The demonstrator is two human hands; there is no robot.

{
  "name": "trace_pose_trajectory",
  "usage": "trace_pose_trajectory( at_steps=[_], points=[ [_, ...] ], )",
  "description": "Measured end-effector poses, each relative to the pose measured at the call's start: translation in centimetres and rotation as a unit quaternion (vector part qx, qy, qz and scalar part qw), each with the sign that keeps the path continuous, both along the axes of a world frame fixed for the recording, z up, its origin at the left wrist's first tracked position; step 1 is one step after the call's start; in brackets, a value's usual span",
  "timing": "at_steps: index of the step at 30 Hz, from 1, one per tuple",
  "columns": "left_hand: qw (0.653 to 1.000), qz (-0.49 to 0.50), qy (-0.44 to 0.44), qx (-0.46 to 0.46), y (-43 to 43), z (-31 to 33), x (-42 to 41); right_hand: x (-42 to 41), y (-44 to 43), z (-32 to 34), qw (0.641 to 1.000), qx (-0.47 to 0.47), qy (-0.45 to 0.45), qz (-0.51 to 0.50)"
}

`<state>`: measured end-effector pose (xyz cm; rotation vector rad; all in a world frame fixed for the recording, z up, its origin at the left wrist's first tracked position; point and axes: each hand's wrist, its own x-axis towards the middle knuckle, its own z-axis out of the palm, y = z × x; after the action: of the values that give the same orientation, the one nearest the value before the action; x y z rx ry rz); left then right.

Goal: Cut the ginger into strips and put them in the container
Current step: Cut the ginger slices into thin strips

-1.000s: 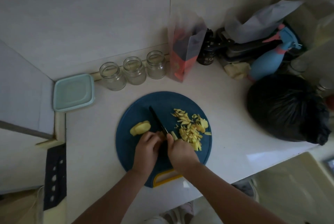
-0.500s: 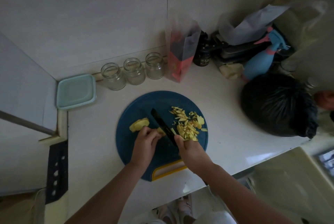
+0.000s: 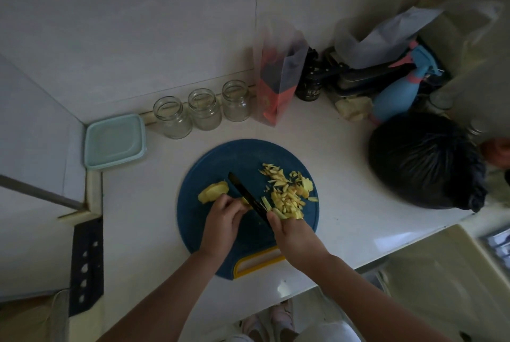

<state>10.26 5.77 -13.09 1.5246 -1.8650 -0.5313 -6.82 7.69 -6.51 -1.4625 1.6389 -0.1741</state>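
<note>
on the board, the right hand grips the knife, now angled further left; left hand pinches ginger.

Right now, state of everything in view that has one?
Left hand, pinching a ginger piece on the cutting board.
Right hand, gripping the knife.
Knife, blade beside the held piece.
Ginger strips, cut, piled on the board.
Ginger chunk, uncut, on the board.
Container, apparently lidded.
Jars, upright, lidless.
</note>
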Motion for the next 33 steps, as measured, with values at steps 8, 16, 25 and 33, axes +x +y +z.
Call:
trace_pose_trajectory(
  at_steps=[8, 16, 25, 33],
  points=[
    [0.999, 0.004, 0.041, -0.006, -0.2, -0.3, 0.3, 0.9, -1.0, 0.1, 0.998, 0.040, 0.034, 0.025],
    [0.999, 0.001, 0.051, -0.002, -0.4, -0.8, 0.6, 2.6, -2.5, -0.7, 0.998, 0.040, 0.037, 0.017],
    [0.999, -0.002, 0.041, -0.010, -0.5, -0.5, 0.7, 3.7, -2.1, -2.4, 0.995, 0.012, 0.013, -0.099],
    [0.999, -0.005, 0.042, 0.002, -0.2, -0.4, 0.7, 0.7, 0.1, -0.8, 0.997, 0.013, -0.011, -0.076]
  ],
)
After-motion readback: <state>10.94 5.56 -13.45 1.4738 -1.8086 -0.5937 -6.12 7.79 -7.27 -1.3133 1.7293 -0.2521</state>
